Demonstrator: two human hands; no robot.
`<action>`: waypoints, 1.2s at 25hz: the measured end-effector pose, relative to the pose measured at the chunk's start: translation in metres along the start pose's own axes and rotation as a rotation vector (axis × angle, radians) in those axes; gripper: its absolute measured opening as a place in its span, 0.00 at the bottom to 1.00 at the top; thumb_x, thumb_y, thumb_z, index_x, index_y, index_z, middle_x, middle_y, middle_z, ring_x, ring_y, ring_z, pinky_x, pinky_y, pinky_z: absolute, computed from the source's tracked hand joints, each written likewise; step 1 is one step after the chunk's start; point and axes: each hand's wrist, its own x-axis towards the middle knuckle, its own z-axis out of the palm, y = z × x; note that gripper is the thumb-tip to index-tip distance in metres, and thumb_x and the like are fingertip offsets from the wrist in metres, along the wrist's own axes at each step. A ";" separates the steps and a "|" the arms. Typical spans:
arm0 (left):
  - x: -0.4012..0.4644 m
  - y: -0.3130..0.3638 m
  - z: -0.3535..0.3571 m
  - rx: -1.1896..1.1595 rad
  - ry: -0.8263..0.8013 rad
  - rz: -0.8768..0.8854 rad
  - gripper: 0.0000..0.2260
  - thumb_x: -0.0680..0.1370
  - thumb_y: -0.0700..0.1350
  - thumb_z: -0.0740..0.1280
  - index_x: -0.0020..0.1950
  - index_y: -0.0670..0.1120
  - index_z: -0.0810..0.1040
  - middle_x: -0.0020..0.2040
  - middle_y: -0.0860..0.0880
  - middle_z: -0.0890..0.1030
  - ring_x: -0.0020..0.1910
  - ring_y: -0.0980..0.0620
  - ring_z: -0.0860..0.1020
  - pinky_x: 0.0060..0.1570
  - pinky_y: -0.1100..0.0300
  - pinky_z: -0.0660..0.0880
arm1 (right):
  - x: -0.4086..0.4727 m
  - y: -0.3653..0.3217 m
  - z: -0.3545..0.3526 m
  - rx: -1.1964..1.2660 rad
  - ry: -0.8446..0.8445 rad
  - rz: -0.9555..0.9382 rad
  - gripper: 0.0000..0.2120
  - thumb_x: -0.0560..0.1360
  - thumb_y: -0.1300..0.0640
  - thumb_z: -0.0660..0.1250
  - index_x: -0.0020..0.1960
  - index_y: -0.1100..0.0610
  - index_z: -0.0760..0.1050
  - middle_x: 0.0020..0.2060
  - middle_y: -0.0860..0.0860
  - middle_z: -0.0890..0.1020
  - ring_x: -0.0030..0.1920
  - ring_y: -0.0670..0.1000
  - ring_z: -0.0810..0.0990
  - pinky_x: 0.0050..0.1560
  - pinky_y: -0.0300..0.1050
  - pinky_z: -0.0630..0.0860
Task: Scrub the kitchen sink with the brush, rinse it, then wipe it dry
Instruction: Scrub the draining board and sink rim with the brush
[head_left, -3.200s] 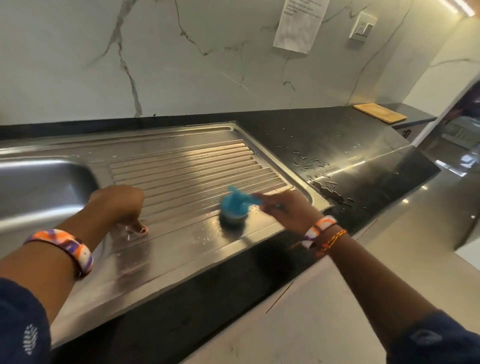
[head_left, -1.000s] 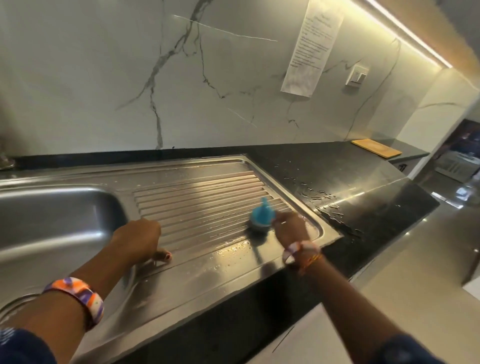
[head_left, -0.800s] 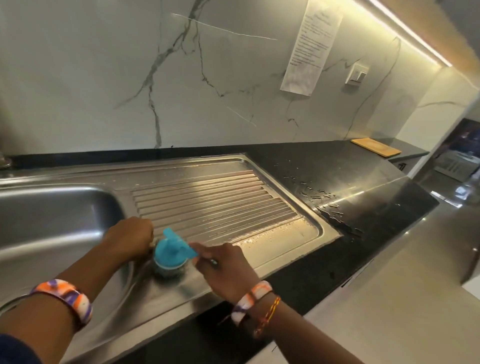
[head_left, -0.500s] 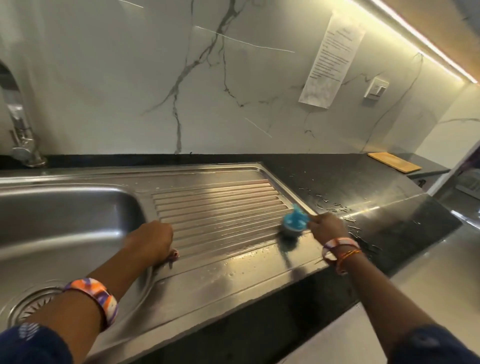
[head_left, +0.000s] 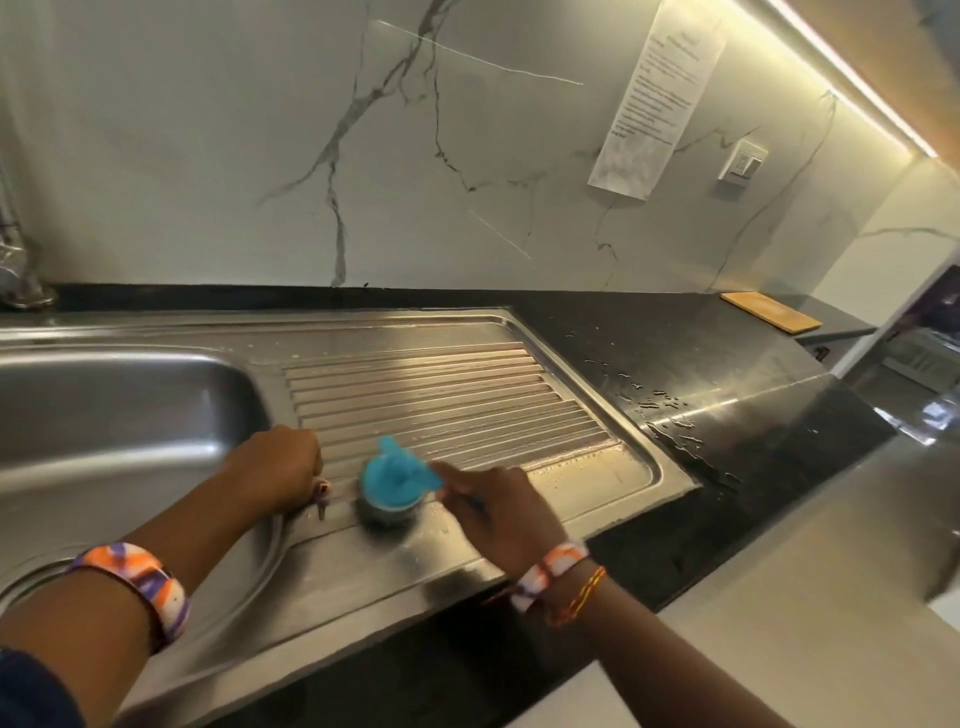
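The right hand (head_left: 498, 506) had its grip closed around the blue brush (head_left: 392, 480), bristles down on the sink (head_left: 597, 478) drainboard's near edge. Just left of the brush, the left hand (head_left: 278, 467) rested curled on the steel, seemingly holding nothing. Water beaded the black desk (head_left: 675, 364) beyond the sink.
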 end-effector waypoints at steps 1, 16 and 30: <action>-0.001 0.000 0.003 -0.005 0.004 0.003 0.11 0.76 0.52 0.67 0.47 0.45 0.81 0.49 0.45 0.82 0.48 0.47 0.80 0.45 0.59 0.74 | 0.009 0.018 -0.013 -0.053 0.017 0.035 0.18 0.77 0.53 0.60 0.66 0.49 0.73 0.46 0.58 0.84 0.47 0.57 0.82 0.48 0.48 0.76; -0.011 -0.016 0.002 -0.070 0.087 0.135 0.10 0.77 0.50 0.65 0.57 0.52 0.82 0.57 0.52 0.81 0.55 0.52 0.78 0.47 0.65 0.69 | 0.048 0.099 0.065 -0.030 0.068 0.168 0.18 0.74 0.36 0.58 0.64 0.28 0.66 0.47 0.39 0.83 0.43 0.40 0.81 0.46 0.39 0.79; -0.011 -0.020 0.013 -0.177 0.058 0.109 0.10 0.78 0.50 0.65 0.53 0.47 0.82 0.52 0.47 0.81 0.52 0.49 0.79 0.50 0.61 0.72 | 0.038 0.008 -0.015 -0.058 0.057 0.233 0.15 0.79 0.61 0.59 0.63 0.58 0.76 0.54 0.59 0.82 0.55 0.53 0.80 0.48 0.37 0.70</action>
